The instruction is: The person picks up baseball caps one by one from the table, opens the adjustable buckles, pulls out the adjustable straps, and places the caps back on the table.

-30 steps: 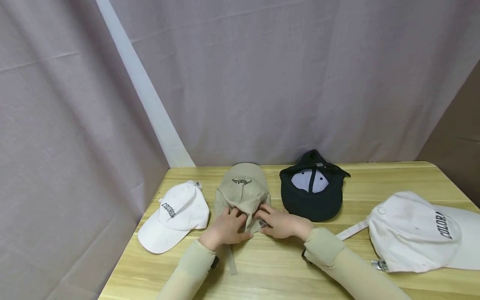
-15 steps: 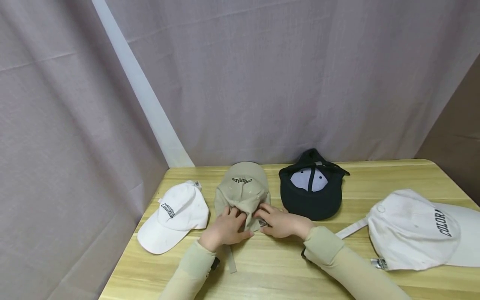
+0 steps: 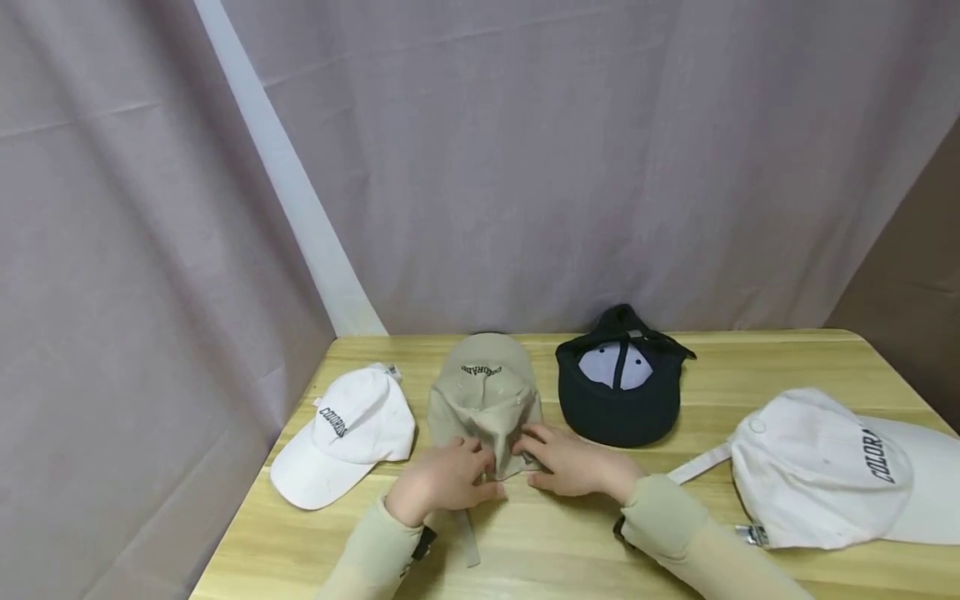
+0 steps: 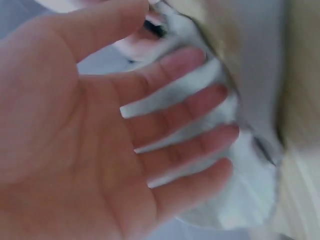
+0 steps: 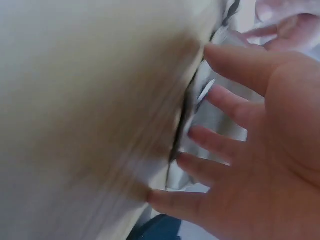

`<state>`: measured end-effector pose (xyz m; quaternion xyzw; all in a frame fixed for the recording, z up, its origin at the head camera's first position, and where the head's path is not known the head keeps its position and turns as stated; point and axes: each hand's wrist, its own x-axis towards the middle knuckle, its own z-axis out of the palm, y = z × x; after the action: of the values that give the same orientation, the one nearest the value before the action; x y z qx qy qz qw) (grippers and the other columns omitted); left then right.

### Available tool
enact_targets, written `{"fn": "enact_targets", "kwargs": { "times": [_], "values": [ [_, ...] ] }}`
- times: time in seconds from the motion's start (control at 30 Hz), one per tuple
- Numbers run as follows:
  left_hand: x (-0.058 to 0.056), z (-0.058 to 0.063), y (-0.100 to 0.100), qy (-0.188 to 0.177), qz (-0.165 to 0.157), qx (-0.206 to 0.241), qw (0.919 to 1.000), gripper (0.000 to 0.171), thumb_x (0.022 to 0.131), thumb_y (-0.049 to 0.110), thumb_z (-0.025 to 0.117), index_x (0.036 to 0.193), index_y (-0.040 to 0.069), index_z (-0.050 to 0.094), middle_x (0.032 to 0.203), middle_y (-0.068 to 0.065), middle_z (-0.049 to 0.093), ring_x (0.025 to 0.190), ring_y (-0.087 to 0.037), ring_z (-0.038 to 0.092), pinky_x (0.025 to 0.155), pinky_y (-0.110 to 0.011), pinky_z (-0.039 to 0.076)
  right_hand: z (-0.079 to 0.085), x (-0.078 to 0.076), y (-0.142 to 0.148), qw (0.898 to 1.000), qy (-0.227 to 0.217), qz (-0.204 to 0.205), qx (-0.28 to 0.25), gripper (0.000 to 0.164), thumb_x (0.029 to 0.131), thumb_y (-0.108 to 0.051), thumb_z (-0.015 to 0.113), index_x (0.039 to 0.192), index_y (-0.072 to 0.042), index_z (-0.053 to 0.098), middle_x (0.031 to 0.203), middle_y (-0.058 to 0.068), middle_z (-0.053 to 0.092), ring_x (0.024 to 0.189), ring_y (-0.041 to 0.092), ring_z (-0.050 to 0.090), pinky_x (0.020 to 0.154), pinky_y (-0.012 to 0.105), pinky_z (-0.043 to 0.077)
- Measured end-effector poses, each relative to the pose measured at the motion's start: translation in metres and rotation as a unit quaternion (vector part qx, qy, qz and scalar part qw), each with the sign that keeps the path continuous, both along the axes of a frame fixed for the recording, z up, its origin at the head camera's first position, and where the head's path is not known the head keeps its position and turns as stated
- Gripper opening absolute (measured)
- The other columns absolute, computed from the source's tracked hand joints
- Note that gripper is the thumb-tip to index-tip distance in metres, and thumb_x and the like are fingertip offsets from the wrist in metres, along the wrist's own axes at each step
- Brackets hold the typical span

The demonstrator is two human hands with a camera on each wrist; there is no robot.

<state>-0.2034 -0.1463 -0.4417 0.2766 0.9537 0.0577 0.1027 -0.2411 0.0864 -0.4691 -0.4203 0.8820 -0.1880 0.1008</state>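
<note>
A beige baseball cap [image 3: 487, 387] lettered COLORADO lies on the wooden table, brim toward the curtain and loose strap toward me. Its crown is creased and sunken at the near side. My left hand [image 3: 442, 479] is at the cap's near left, fingertips over the fabric. In the left wrist view the fingers [image 4: 185, 105] of that hand are spread and nearly straight in front of the cap. My right hand [image 3: 577, 461] is at the near right edge. The right wrist view shows its fingers [image 5: 215, 142] apart and relaxed beside the cap's edge and buckle.
A white cap [image 3: 348, 425] lies at the left. A black cap [image 3: 618, 417] rests upside down at the back, right of the beige one. Another white cap [image 3: 810, 475] lies at the far right, its strap reaching toward my right forearm. A grey curtain [image 3: 510, 167] hangs behind the table [image 3: 555, 550].
Both hands have drawn back slightly toward me and a little apart, loosening from the beige cap's crown. The cap's near edge looks more spread out. The other caps stay put.
</note>
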Motion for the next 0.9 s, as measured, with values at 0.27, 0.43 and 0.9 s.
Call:
{"fn": "enact_targets", "kwargs": {
  "times": [0.27,0.43,0.9],
  "values": [
    [-0.001,0.009,0.027,0.087,-0.115,0.156,0.9772,0.017,0.101,0.032,0.060,0.102,0.017,0.068,0.095,0.009,0.065,0.077,0.000,0.057,0.068,-0.014,0.046,0.018,0.023,0.029,0.999,-0.033,-0.028,-0.016,0.054,0.098,-0.025,0.064,0.148,-0.011,0.047,0.156,0.023,0.034,0.135,0.039,0.046,0.104,0.055,0.042],
    [-0.029,0.016,0.055,0.170,-0.058,0.178,0.9675,0.016,0.101,0.029,0.059,0.106,0.017,0.068,0.098,0.004,0.065,0.076,-0.003,0.059,0.065,-0.019,0.049,0.028,0.000,0.043,0.990,0.069,-0.079,-0.098,0.037,0.099,-0.020,0.064,0.132,-0.004,0.062,0.134,0.017,0.057,0.117,0.034,0.061,0.094,0.051,0.051],
    [-0.144,0.014,0.150,0.135,0.072,0.135,0.9789,0.049,0.100,0.027,0.059,0.145,0.013,0.046,0.142,-0.010,0.048,0.126,-0.024,0.052,0.100,-0.034,0.046,0.023,-0.107,0.117,0.921,0.087,-0.368,-0.091,0.079,0.093,-0.015,0.065,0.152,0.012,0.020,0.148,0.043,0.021,0.138,0.062,0.016,0.100,0.078,0.023]
  ]
}}
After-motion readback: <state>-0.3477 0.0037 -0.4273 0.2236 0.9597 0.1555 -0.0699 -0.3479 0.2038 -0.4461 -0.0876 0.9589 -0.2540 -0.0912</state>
